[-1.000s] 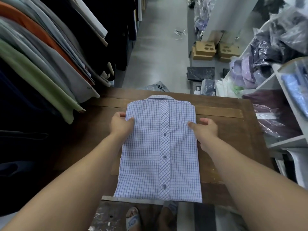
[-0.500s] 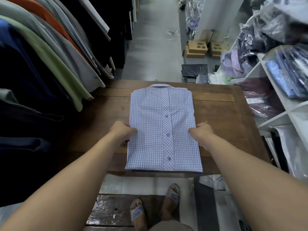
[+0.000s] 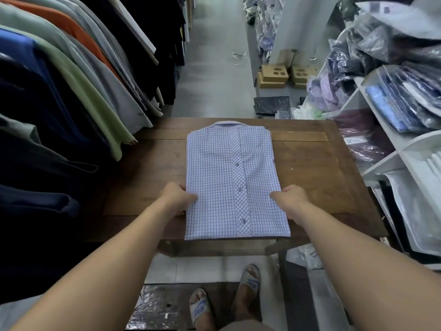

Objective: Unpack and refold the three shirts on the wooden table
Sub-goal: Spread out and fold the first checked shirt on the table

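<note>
folded shirt [image 3: 229, 182] between left fingers [image 3: 192, 197] and right fingers [image 3: 276, 195], both curled round its edges

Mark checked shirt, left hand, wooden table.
checked shirt [image 3: 214, 177], head view, panel left of the buttons.
left hand [image 3: 177, 199], head view, back of the hand.
wooden table [image 3: 310, 177], head view, bare top right of shirt.

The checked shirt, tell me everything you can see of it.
The checked shirt is woven cloth, white with fine blue lines, folded into a rectangle, front up. Its diagonal-check placket shows three buttons; the collar points away. It lies flat on the wooden table, reaching its near edge. The left hand and right hand grip its side edges.
</note>
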The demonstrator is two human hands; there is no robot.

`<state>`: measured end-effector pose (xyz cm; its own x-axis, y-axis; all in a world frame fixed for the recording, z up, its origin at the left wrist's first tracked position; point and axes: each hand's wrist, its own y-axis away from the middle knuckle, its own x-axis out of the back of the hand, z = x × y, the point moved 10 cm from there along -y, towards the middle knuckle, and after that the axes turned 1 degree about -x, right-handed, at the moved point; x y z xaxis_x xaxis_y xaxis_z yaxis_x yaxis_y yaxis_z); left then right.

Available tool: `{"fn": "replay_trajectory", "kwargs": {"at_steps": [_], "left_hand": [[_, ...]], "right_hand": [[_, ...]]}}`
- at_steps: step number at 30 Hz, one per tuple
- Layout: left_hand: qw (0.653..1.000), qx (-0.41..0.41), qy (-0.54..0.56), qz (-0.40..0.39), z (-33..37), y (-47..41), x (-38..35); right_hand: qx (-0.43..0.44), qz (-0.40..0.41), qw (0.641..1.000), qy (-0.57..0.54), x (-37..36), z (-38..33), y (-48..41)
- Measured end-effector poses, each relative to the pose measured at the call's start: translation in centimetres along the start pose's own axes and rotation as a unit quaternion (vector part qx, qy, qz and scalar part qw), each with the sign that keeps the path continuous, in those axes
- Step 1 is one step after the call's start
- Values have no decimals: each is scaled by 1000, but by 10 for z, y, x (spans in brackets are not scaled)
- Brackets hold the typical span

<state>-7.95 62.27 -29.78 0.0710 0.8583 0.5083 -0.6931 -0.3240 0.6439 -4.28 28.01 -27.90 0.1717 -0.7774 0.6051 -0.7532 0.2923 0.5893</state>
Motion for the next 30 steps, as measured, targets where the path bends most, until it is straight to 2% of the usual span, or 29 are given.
{"fn": "replay_trajectory", "kwargs": {"at_steps": [3, 8, 10, 12, 14, 16, 19, 21, 24, 27, 30], "left_hand": [[1000, -14, -5, 25, -1, 3, 4], [992, -56, -91, 65, 0, 11, 6], [970, -113, -179, 118, 9, 19, 7], [931, -206, -254, 161, 28, 32, 0], [903, -304, -275, 126, 46, 41, -21], [886, -348, -303, 39, 52, 40, -48], [874, -317, -365, -52, 39, 21, -73], [857, -295, -417, -68, 30, 10, -78], [849, -288, -438, -67, 23, 3, -77], [850, -270, -446, -67, 24, 3, -80], [861, -287, -420, -1, 54, 3, -72]], "right_hand": [[10, -5, 998, 61, -2, 2, 1], [32, 30, 991, 123, -1, 0, 6], [59, 57, 982, 171, -2, -2, 10], [145, 94, 953, 248, -8, -14, 18], [245, 103, 921, 285, -23, -33, 31], [291, 67, 903, 310, -44, -45, 37], [264, -33, 895, 359, -73, -37, 26], [229, -71, 886, 397, -79, -25, 17], [208, -79, 876, 428, -78, -16, 12], [216, -38, 883, 416, -74, -29, 15], [257, 80, 890, 368, -59, -66, 22]]}}
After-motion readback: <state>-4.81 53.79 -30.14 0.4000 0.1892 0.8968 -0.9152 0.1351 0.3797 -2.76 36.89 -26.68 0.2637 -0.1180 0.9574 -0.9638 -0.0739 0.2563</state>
